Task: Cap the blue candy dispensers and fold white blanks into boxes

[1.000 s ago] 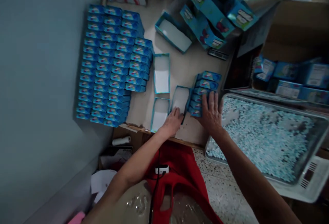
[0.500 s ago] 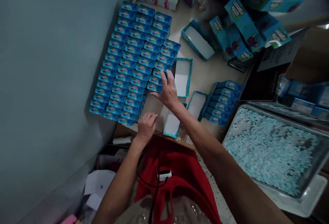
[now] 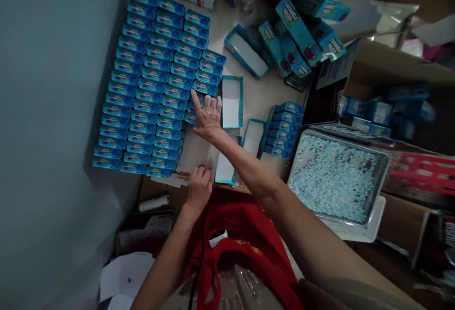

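Rows of small blue boxes (image 3: 142,82) with printed lids stand packed together on the left of the table. My right hand (image 3: 208,115) lies over the near end of the short right-hand row, its index finger stretched out and the others slightly apart. It touches the small boxes there and partly hides them. My left hand (image 3: 199,186) rests at the table's front edge, fingers curled in, with nothing visible in them. Close to my right hand are an upper shallow blue tray box (image 3: 232,101) with a white inside and a lower tray box (image 3: 224,167), partly behind my right forearm.
A smaller stack of blue boxes (image 3: 284,130) stands to the right. Printed cartons (image 3: 295,30) lie heaped at the back. A metal tray (image 3: 334,177) of pale blue pieces sits at the right, beside an open cardboard box (image 3: 391,77). A wall (image 3: 53,111) borders the left.
The view has shifted, so the table appears further left. My right hand has moved onto the near boxes of the short row, its fingers more spread. My left hand stays near the front edge.
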Demonstrator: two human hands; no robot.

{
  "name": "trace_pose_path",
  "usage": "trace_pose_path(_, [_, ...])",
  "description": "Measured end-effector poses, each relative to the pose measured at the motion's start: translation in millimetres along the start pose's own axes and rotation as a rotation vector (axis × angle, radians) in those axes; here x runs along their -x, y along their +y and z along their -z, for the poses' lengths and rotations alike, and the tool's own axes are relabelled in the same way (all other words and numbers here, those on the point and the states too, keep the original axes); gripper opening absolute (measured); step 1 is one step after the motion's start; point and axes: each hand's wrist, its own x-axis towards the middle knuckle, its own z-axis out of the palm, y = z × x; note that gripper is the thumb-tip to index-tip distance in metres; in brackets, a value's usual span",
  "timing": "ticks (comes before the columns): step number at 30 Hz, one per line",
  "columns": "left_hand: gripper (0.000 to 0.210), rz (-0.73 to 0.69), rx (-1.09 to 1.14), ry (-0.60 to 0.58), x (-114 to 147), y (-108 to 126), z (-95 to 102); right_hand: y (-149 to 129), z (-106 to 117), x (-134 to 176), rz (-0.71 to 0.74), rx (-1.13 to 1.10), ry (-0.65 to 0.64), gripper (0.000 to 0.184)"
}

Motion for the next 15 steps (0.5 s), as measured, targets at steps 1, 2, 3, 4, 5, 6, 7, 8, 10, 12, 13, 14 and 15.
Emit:
trace_pose_path(1, [0.020, -0.051, -0.010, -0.027, -4, 8, -5.6, 4, 6, 4, 0.024, -0.005, 0.005, 0.106])
trace_pose_path(2, [0.021, -0.124, -0.015, -0.065, -10, 17, -12.3, 10, 13, 13, 0.048, -0.013, 0.016, 0.104])
trace_pose_path(3, [0.022, -0.210, -0.014, -0.109, -16, 26, -20.1, 18, 23, 25, 0.069, -0.025, 0.033, 0.101])
trace_pose_path(4, [0.024, -0.295, -0.009, -0.155, -25, 35, -28.6, 28, 34, 41, 0.082, -0.041, 0.058, 0.099])
trace_pose_path(5, [0.026, -0.374, -0.001, -0.200, -35, 42, -37.5, 41, 46, 58, 0.089, -0.059, 0.087, 0.098])
trace_pose_path(6, [0.028, -0.436, 0.004, -0.243, -46, 49, -46.4, 58, 57, 77, 0.097, -0.077, 0.116, 0.099])
trace_pose_path(7, [0.030, -0.472, 0.000, -0.277, -58, 53, -55.0, 77, 68, 95, 0.094, -0.091, 0.139, 0.099])
trace_pose_path(8, [0.032, -0.488, -0.013, -0.302, -70, 55, -62.8, 98, 78, 111, 0.086, -0.102, 0.159, 0.098])
trace_pose_path(10, [0.032, -0.484, -0.057, -0.327, -90, 56, -75.2, 142, 89, 135, 0.076, -0.111, 0.158, 0.093])
trace_pose_path(12, [0.031, -0.458, -0.086, -0.319, -101, 53, -82.7, 180, 91, 145, 0.058, -0.082, 0.135, 0.089])
trace_pose_path(13, [0.031, -0.450, -0.084, -0.309, -103, 51, -84.9, 194, 88, 146, 0.053, -0.060, 0.112, 0.089])
trace_pose_path(14, [0.032, -0.444, -0.074, -0.297, -103, 50, -86.4, 204, 85, 146, 0.049, -0.035, 0.087, 0.088])
trace_pose_path(15, [0.033, -0.433, -0.061, -0.286, -101, 49, -87.5, 210, 80, 145, 0.047, -0.011, 0.063, 0.088])
